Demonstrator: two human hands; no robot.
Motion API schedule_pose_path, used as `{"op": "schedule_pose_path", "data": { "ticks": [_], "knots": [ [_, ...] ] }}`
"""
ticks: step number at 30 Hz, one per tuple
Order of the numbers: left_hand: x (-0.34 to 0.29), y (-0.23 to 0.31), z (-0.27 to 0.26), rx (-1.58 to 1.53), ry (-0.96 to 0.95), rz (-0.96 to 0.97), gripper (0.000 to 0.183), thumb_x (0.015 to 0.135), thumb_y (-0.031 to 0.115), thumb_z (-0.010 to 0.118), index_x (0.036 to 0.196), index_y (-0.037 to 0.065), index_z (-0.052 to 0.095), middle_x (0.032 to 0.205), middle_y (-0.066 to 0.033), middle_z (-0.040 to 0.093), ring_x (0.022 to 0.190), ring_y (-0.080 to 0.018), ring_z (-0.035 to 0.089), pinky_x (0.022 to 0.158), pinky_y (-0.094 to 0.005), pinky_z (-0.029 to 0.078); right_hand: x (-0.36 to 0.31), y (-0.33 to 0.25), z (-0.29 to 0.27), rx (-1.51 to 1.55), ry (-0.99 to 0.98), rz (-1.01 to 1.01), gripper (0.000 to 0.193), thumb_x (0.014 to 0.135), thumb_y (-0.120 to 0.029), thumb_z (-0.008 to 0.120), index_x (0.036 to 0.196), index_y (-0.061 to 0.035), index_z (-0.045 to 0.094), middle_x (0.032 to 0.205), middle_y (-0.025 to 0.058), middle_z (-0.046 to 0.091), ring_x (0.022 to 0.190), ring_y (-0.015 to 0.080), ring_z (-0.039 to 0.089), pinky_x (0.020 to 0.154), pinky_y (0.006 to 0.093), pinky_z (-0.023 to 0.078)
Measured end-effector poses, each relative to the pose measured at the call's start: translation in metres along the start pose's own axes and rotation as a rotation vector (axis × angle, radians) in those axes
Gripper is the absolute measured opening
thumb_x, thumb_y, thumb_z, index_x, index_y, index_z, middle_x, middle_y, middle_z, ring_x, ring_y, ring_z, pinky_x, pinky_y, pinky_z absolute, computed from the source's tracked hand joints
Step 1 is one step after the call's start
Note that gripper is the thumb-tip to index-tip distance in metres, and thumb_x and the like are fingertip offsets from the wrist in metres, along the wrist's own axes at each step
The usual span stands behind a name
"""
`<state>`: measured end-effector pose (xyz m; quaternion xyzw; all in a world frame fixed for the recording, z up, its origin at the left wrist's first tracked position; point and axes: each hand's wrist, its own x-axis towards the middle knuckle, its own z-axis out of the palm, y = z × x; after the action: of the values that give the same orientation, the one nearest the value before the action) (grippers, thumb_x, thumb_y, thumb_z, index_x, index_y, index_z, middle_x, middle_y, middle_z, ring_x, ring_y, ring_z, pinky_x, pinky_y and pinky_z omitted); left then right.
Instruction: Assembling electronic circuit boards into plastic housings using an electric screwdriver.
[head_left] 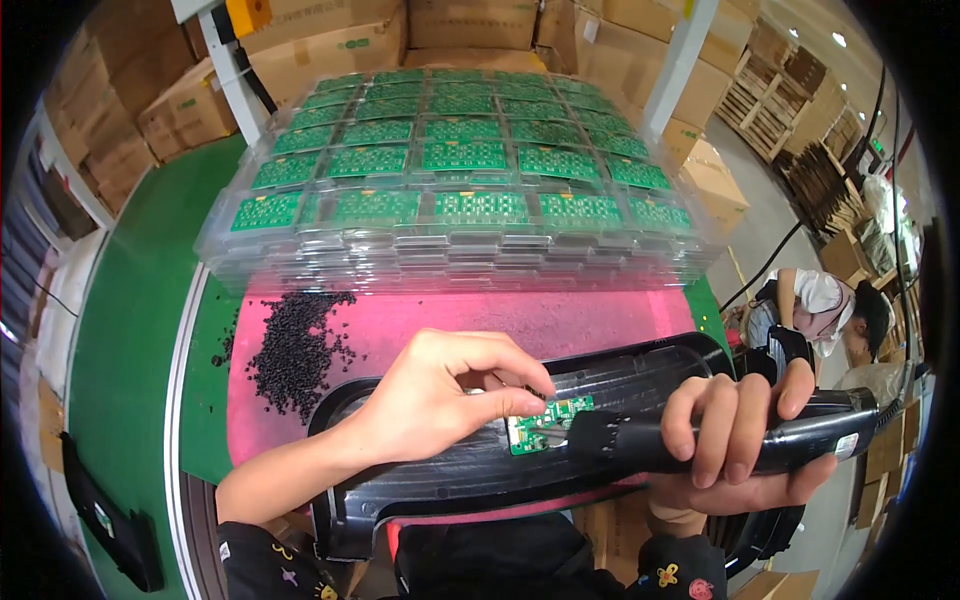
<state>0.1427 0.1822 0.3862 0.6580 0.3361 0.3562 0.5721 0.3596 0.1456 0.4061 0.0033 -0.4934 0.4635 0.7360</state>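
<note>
My right hand [735, 430] is wrapped round a black electric screwdriver [630, 438], which lies nearly level with its tip toward the left. That tip is over a small green circuit board [524, 436] inside a long, curved black plastic shell [430, 488]. From the left, my left hand [435, 400] reaches across the shell with thumb and forefinger pinched together at the board's upper edge. A dark speck shows at those fingertips, too small to name. Part of the board is hidden behind the fingers and the screwdriver's nose.
Small black pieces [290, 350] lie heaped on the pink mat [560, 315] at left. Stacked clear trays [450, 250] of green circuit boards [463, 155] stand behind. Another black shell [110, 515] lies at far left. A person [815, 305] bends down at right; cardboard boxes [330, 45] line the back.
</note>
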Motion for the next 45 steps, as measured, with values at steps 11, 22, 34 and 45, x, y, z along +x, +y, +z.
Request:
{"op": "schedule_pose_path", "data": {
  "ticks": [11,22,34,45],
  "knots": [
    [-0.001,-0.003,-0.002,-0.101,-0.093,-0.226,0.017,0.084,-0.003,0.074,0.101,-0.004,0.071,0.092,-0.0093,0.073,0.086,-0.0139,0.069,0.078,-0.0272,0.056,-0.003,-0.005,0.01,0.016,0.002,-0.151,0.035,0.089,-0.032,0.067,0.099,-0.0071,0.044,0.053,-0.0002,0.053,0.037,0.0091,0.048,0.042,0.0261,0.044],
    [-0.002,-0.013,0.004,0.314,-0.107,0.219,0.015,0.081,0.002,0.076,0.093,-0.001,0.069,0.087,-0.0091,0.072,0.081,-0.0208,0.071,0.07,-0.0306,0.056,-0.006,0.002,0.007,-0.033,-0.115,-0.192,0.039,0.087,-0.034,0.07,0.096,-0.0077,0.042,0.054,0.001,0.058,0.039,0.0103,0.054,0.044,0.0277,0.05],
    [-0.001,-0.017,0.005,0.455,-0.115,0.332,0.013,0.082,0.002,0.074,0.094,-0.001,0.069,0.085,-0.0123,0.069,0.075,-0.0272,0.07,0.064,-0.0332,0.056,-0.004,-0.003,0.0,-0.045,-0.043,-0.055,0.039,0.086,-0.034,0.072,0.096,-0.0084,0.045,0.051,0.0007,0.055,0.037,0.0102,0.052,0.044,0.0295,0.05],
    [-0.004,-0.021,0.005,0.519,-0.094,0.294,0.013,0.081,0.005,0.075,0.091,-0.001,0.069,0.084,-0.0108,0.069,0.076,-0.0268,0.069,0.063,-0.0351,0.055,-0.003,-0.002,-0.011,-0.076,-0.078,-0.047,0.04,0.087,-0.038,0.07,0.095,-0.009,0.044,0.051,-0.0003,0.054,0.037,0.0103,0.05,0.042,0.0282,0.048]
  ]
}}
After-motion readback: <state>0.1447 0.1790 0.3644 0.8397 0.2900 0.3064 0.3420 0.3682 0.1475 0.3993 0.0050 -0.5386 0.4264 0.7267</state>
